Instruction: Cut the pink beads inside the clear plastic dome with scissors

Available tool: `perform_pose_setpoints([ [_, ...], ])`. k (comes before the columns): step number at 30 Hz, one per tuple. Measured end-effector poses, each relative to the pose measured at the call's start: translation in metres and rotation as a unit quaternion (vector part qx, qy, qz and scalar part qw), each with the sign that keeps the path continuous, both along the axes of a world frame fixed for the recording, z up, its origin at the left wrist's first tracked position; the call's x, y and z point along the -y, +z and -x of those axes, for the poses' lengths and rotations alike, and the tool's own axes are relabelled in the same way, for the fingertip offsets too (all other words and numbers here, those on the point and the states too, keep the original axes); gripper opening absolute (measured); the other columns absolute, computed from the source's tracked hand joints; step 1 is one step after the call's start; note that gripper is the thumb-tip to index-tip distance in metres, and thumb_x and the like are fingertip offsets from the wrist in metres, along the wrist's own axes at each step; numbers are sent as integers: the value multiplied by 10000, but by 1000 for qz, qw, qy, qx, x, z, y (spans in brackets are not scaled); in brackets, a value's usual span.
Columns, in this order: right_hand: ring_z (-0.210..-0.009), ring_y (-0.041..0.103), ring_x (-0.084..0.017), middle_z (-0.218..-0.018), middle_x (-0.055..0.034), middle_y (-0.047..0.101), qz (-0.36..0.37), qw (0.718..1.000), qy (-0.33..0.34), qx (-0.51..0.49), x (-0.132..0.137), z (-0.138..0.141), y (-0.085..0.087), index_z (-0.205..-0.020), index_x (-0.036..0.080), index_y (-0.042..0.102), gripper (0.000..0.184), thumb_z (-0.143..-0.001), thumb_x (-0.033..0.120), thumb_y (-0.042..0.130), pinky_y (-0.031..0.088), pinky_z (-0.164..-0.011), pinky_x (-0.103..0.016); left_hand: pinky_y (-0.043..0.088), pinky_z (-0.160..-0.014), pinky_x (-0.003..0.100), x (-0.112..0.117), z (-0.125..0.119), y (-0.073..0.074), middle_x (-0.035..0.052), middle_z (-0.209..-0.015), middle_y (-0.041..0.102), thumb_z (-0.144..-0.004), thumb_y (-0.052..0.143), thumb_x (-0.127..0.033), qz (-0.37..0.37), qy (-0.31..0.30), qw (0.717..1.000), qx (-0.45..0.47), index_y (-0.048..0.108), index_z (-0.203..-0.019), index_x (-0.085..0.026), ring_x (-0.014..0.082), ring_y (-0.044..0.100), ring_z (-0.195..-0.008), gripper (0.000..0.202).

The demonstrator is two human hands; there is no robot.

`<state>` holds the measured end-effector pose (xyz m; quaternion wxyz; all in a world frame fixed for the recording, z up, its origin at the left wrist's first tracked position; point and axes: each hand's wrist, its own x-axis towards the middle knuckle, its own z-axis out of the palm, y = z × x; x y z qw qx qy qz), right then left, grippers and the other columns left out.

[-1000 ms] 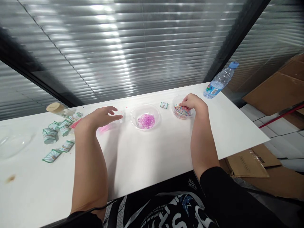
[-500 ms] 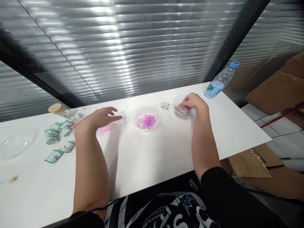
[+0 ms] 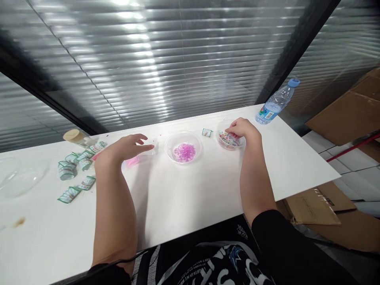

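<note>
My left hand [image 3: 132, 147] hovers with thumb and fingers apart, holding nothing, over a clear plastic bag [image 3: 151, 147] with pink pieces [image 3: 132, 161] beneath. My right hand [image 3: 242, 130] dips its pinched fingertips into a clear bowl [image 3: 228, 149] at the right; whatever they grip is too small to make out. Small multicoloured beads [image 3: 228, 138] lie in that bowl. Between my hands stands a wider clear bowl [image 3: 198, 148] with a heap of shiny pink-purple pieces [image 3: 184, 152]. A small green-and-white packet [image 3: 207, 132] lies between the two bowls.
Several green-and-white packets [image 3: 69, 194] are scattered at the left, near a lidded jar [image 3: 75, 136]. Clear round lids [image 3: 25, 182] lie farther left. A water bottle [image 3: 274, 105] stands at the back right. Cardboard boxes [image 3: 314, 206] sit beyond the table's right edge.
The whole view has shifted slightly to the right and down. Both hands keep nearly the same places, with the right fingertips still in the bead bowl.
</note>
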<state>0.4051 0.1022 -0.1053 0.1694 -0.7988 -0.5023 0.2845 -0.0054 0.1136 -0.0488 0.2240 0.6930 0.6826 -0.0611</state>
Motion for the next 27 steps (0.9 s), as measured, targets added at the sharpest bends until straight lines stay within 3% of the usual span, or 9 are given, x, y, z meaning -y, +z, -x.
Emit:
perform_pose_setpoints([
  [12, -547, 622, -147, -661, -70, 681, 2, 999, 19, 35, -4, -5, -6, -607, 145, 630, 174, -764, 209, 671, 520, -528, -227, 517, -778, 353, 0, -2, 1, 19, -1381, 559, -682, 523, -777, -1, -4, 1000, -4, 511, -1326, -344, 299, 608, -1123, 776],
  [19, -563, 621, -123, -715, -66, 699, -11, 1000, -9, 1, -2, -2, -3, -667, 144, 641, 181, -762, 267, 734, 513, -524, -197, 527, -795, 336, 3, -5, 3, 29, -1371, 567, -701, 525, -750, 0, -15, 1000, -2, 509, -1324, -313, 287, 608, -1126, 761],
  [24, -582, 636, -126, -709, -53, 709, -9, 1000, 9, -1, -1, -4, -4, -742, 133, 705, 81, -697, 159, 768, 514, -552, -196, 530, -802, 331, 5, -6, 5, 31, -1370, 568, -706, 536, -735, -4, -12, 1000, 3, 516, -1318, -308, 282, 611, -1121, 746],
  [27, -591, 646, -126, -715, -50, 722, -12, 1000, 16, -2, -1, -5, -5, -786, 128, 732, 136, -661, 143, 785, 512, -565, -189, 529, -817, 333, 7, -6, 7, 49, -1374, 564, -719, 532, -725, -5, -18, 1000, 3, 520, -1316, -289, 280, 613, -1117, 739],
])
